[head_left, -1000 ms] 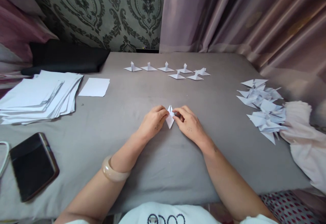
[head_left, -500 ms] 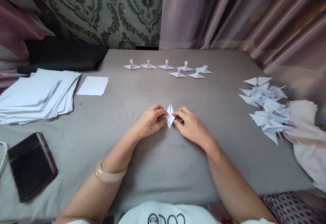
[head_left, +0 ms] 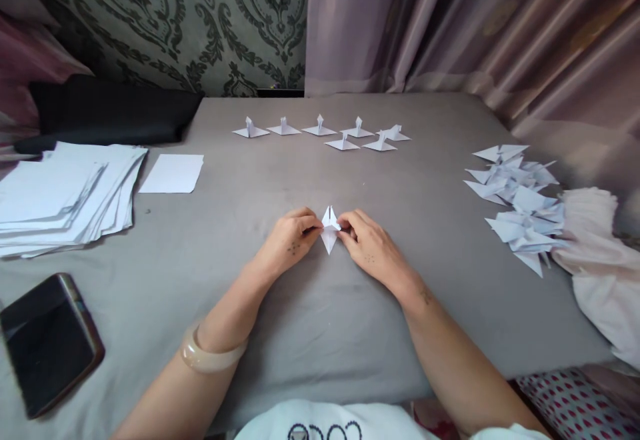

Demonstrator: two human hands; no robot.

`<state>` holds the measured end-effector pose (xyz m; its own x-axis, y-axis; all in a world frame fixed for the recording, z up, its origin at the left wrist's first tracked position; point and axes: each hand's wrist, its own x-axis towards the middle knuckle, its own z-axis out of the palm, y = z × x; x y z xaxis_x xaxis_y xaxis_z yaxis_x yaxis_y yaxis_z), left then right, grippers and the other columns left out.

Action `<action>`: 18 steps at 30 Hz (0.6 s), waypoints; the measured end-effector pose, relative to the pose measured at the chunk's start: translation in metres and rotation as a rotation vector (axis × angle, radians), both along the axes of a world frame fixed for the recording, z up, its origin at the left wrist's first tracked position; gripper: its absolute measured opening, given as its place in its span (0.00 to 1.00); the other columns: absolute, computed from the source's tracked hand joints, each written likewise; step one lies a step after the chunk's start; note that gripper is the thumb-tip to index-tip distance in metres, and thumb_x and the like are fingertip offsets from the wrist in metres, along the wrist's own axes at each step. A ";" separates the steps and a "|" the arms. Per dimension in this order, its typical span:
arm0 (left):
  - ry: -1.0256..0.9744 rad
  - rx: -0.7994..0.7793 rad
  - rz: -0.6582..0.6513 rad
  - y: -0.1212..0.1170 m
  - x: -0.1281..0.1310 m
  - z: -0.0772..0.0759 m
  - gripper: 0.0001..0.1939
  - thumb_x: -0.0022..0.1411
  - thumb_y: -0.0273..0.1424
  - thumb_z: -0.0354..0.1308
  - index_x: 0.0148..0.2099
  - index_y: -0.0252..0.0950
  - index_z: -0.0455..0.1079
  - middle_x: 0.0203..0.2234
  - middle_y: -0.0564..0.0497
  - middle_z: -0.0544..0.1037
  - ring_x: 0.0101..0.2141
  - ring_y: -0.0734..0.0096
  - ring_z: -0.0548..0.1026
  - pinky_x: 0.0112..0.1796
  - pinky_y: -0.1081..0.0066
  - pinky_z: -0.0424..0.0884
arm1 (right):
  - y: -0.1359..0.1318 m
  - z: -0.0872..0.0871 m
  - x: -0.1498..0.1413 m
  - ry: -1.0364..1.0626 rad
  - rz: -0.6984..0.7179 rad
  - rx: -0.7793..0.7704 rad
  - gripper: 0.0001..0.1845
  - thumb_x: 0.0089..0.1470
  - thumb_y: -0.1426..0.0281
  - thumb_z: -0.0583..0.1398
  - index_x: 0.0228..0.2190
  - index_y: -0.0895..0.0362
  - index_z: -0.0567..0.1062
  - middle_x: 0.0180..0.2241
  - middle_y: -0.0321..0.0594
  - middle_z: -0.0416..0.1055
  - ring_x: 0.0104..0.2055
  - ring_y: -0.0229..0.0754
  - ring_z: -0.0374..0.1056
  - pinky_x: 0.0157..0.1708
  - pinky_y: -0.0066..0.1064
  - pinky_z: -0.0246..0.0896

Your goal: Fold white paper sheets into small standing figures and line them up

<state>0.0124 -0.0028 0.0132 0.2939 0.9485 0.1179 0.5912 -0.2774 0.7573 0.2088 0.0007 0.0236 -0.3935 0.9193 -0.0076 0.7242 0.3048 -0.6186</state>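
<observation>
Between my hands, near the middle of the grey cloth-covered table [head_left: 325, 320], is a small white folded paper [head_left: 329, 239] shaped like a diamond, with a slit at its upper point. My left hand [head_left: 291, 239] pinches its left corner between thumb and fingers. On the other side my right hand [head_left: 369, 240] grips the right corner the same way, fingers curled. Both hands rest low, close to the cloth. Farther back stand several folded paper pieces [head_left: 319, 127] with flat wings and upright points, in two loose rows.
Paper cranes [head_left: 535, 217] lie heaped at the right, beside a pale cloth [head_left: 600, 260]. To the left are a stack of white paper [head_left: 60, 193], a separate white square sheet [head_left: 173, 173], a dark phone [head_left: 50, 343] and a folded black cloth [head_left: 115, 110]. Curtains hang behind.
The view has shifted slightly. The left fingers have moved outward to the paper's left corner, and more of its front face shows, with a crease across the middle. Both hands still hold it.
</observation>
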 end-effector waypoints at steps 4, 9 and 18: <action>0.011 0.015 0.009 -0.001 0.001 0.001 0.09 0.63 0.25 0.53 0.36 0.35 0.75 0.34 0.49 0.75 0.29 0.75 0.71 0.31 0.74 0.66 | -0.001 0.003 0.000 -0.015 0.016 -0.007 0.05 0.61 0.72 0.55 0.36 0.54 0.71 0.40 0.38 0.69 0.35 0.37 0.67 0.38 0.29 0.60; 0.032 0.028 0.022 -0.001 0.002 0.001 0.07 0.63 0.26 0.55 0.36 0.35 0.75 0.34 0.49 0.76 0.29 0.75 0.72 0.32 0.74 0.67 | -0.001 0.001 -0.001 -0.014 -0.006 -0.003 0.07 0.62 0.71 0.54 0.36 0.54 0.73 0.40 0.39 0.69 0.36 0.37 0.68 0.40 0.30 0.61; 0.076 0.024 0.077 -0.001 0.006 -0.003 0.07 0.63 0.26 0.54 0.35 0.35 0.73 0.33 0.50 0.74 0.29 0.74 0.71 0.32 0.73 0.67 | 0.002 -0.005 -0.003 -0.023 -0.074 -0.021 0.08 0.62 0.67 0.55 0.36 0.55 0.74 0.39 0.39 0.69 0.36 0.38 0.68 0.40 0.31 0.62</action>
